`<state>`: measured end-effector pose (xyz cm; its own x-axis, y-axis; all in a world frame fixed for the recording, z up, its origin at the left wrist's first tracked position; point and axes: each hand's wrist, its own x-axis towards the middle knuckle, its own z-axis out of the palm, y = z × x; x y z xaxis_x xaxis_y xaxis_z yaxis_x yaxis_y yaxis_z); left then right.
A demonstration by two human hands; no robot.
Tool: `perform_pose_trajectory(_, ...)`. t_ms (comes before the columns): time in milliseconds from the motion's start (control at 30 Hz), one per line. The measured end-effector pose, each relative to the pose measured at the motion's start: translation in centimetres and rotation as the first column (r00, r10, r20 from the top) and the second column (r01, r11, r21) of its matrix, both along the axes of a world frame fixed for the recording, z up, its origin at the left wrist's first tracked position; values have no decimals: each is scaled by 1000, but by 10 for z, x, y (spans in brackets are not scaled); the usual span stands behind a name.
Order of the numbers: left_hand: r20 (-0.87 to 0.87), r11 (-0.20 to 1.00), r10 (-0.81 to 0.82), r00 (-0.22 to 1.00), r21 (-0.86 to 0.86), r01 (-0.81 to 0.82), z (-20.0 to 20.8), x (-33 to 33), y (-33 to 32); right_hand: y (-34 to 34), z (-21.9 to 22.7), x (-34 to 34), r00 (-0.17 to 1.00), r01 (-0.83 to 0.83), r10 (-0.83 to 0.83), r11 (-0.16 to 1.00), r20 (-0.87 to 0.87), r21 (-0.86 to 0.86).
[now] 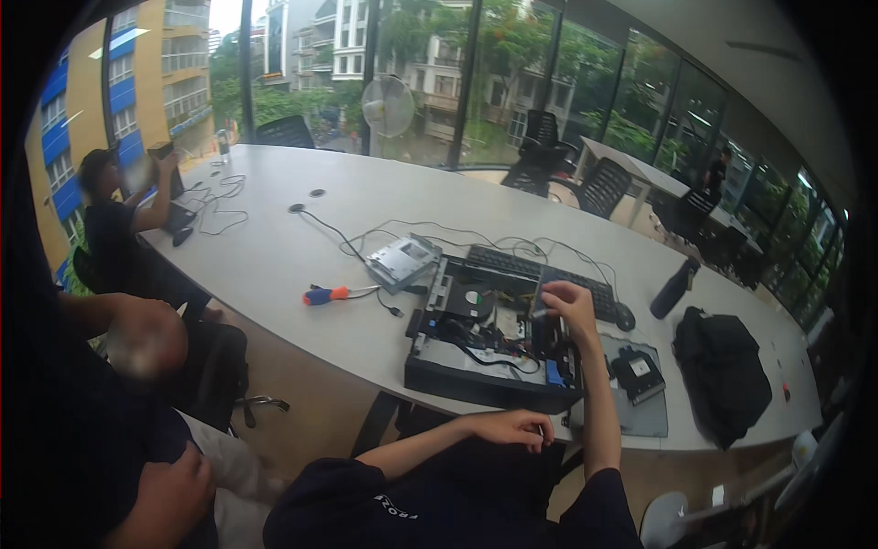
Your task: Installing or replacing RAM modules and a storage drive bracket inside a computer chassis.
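An opened black desktop computer case lies on the table in front of me, with its fan, cables and boards showing. My right hand reaches over the case's right rear part. Its thumb and fingers are closed together at a dark part there; what they grip is too small to make out. Near the front edge of the case, my left hand hangs with loosely bent fingers and holds nothing. A silver metal drive bracket sits at the case's far left corner. Left of it is a screwdriver with an orange and blue handle.
Behind the case are a black keyboard and mouse. To the right, a drive rests on a grey metal panel, near a dark bottle and black backpack. People are at my left.
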<state>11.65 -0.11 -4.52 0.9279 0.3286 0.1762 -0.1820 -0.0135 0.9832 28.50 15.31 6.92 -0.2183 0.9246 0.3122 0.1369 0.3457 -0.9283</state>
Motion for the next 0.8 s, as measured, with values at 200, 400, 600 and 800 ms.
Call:
perform_pose_trajectory(200,-30,999,-18,999,-47,17,3,-5,-9,-19,28,-14,969,-49,69,995,-236,88)
perform_pose_trajectory(400,-47,999,-29,998,-17,29,7,0,-10,-44,61,-39,957,132,7,880,-289,457)
perform_pose_trajectory(600,-72,995,-44,996,-88,37,6,-2,-12,-52,72,-47,954,234,-255,304,-158,923)
perform_pose_trajectory(800,-74,998,-6,997,-67,1,6,-7,-14,-48,60,-42,914,299,-365,315,-176,901)
